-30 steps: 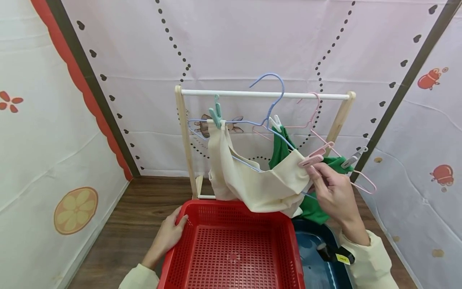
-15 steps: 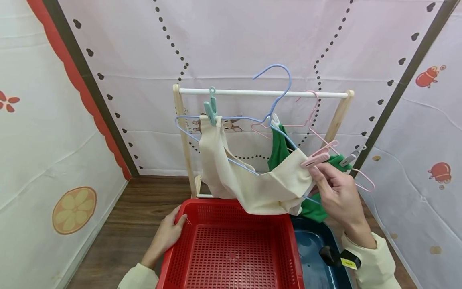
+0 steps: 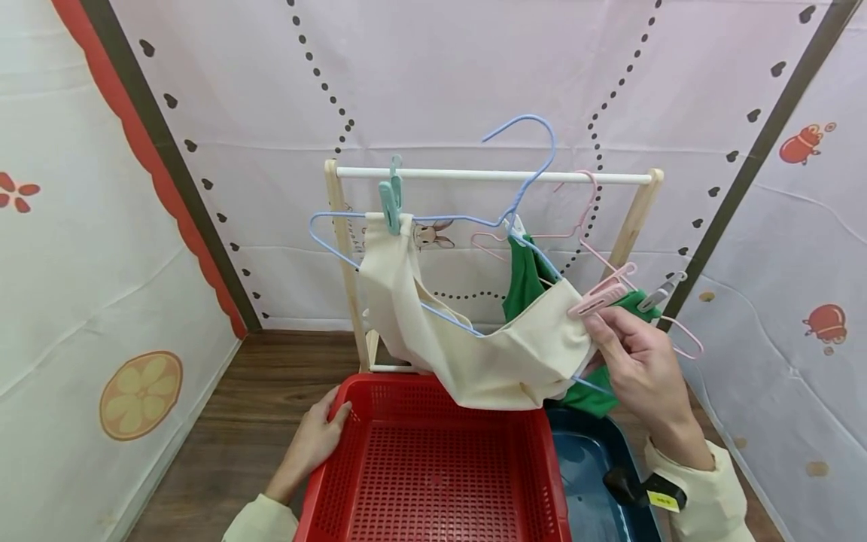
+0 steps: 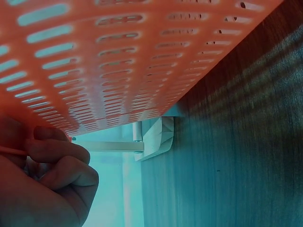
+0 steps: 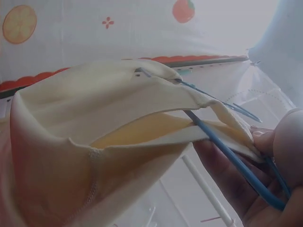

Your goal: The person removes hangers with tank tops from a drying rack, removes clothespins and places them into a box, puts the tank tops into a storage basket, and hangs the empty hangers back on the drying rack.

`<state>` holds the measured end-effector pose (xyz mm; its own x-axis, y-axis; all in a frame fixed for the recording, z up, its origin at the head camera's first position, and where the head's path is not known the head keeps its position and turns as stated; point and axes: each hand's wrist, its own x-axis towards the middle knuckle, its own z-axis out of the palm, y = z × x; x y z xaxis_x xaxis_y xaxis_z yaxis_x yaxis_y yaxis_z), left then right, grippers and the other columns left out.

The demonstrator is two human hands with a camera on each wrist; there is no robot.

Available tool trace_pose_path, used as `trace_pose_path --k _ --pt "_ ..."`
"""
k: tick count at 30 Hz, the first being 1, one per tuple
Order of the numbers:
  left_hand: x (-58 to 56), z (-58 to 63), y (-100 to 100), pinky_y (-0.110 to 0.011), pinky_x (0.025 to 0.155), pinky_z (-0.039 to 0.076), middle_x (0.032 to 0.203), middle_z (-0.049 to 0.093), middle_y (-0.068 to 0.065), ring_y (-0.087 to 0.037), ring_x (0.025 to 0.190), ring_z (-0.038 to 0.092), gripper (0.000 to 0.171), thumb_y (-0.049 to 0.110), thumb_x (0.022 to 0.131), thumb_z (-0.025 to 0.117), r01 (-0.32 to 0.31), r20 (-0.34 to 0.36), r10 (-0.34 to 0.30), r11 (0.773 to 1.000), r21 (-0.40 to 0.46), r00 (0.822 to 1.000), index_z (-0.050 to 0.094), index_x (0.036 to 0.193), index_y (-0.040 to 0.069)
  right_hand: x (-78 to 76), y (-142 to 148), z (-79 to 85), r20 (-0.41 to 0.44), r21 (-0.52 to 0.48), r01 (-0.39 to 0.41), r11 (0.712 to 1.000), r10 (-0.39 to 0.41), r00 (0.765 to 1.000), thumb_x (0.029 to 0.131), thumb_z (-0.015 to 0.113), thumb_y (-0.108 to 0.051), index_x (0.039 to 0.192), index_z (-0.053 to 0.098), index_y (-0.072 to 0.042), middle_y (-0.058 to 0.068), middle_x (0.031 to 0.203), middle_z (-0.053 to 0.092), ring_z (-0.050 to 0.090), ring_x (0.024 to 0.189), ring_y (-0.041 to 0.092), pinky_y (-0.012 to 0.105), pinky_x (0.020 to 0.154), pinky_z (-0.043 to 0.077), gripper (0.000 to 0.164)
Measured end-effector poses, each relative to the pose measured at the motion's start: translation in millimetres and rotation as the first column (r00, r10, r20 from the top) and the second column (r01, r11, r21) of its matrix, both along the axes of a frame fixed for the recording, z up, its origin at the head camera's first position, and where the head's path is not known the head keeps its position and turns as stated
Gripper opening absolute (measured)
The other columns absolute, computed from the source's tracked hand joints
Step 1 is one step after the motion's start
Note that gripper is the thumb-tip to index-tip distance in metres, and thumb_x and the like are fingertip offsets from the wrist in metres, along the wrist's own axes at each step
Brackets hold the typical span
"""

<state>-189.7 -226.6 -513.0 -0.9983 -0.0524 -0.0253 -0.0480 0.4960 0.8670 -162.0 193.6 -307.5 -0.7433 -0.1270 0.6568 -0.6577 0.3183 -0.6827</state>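
Observation:
My right hand [image 3: 643, 369] pinches the right end of a blue clothes hanger [image 3: 555, 150] together with the edge of a cream garment [image 3: 488, 369]. A pink clothespin [image 3: 599, 295] sits on the cloth just above my fingertips, and a green clothespin [image 3: 390, 199] clips the left corner to the hanger. The hook points up, in front of the rack's white bar. In the right wrist view the hanger [image 5: 232, 158] runs through the opened garment [image 5: 61, 109] into my palm. My left hand [image 3: 314, 433] grips the left rim of a red basket [image 3: 558, 482]; curled fingers show in the left wrist view.
Behind stands a small wooden rack with a white bar [image 3: 460, 174]. A pink hanger [image 3: 589, 197] on it carries a green garment [image 3: 524, 282] with white and grey clothespins [image 3: 664, 290]. A dark blue basin [image 3: 589, 482] lies right of the basket. Printed cloth walls surround the wooden floor.
The blue hanger's hook has risen and shifted right, while its left end with the green clothespin has swung left and up. My right hand moved slightly right; my left hand stayed on the basket.

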Motion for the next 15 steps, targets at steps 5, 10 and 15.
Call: trace_pose_path --k 5,10,15 --pt "1.1 1.7 -0.2 -0.030 0.052 0.055 0.101 0.068 -0.019 -0.019 0.064 0.066 0.047 0.019 0.105 0.049 0.003 0.014 -0.002 1.000 -0.010 1.000 0.039 0.150 0.008 1.7 0.2 4.0 -0.004 -0.070 -0.074 0.995 0.074 0.997 0.098 0.049 0.011 0.105 0.065 0.011 0.000 0.087 0.071 0.066 0.061 0.010 0.020 0.055 0.054 0.017" --pt "0.8 1.6 -0.8 -0.030 0.053 0.055 0.101 0.068 -0.018 -0.019 0.065 0.066 0.047 0.019 0.105 0.050 0.008 0.009 -0.008 1.000 -0.009 1.000 0.041 0.149 0.009 5.7 0.7 8.8 0.020 -0.104 -0.088 0.991 0.091 0.996 0.099 0.048 0.009 0.105 0.065 0.011 0.001 0.088 0.071 0.066 0.061 0.010 0.020 0.055 0.054 0.018" --pt "0.4 -0.1 -1.8 -0.030 0.053 0.056 0.103 0.069 -0.019 -0.019 0.066 0.067 0.045 0.018 0.105 0.050 0.015 -0.008 -0.015 1.000 -0.002 1.000 0.042 0.149 0.009 10.4 1.4 12.6 0.022 -0.145 -0.109 0.983 0.113 0.993 0.099 0.048 0.010 0.110 0.065 0.011 0.003 0.088 0.072 0.066 0.059 0.011 0.020 0.055 0.054 0.021"
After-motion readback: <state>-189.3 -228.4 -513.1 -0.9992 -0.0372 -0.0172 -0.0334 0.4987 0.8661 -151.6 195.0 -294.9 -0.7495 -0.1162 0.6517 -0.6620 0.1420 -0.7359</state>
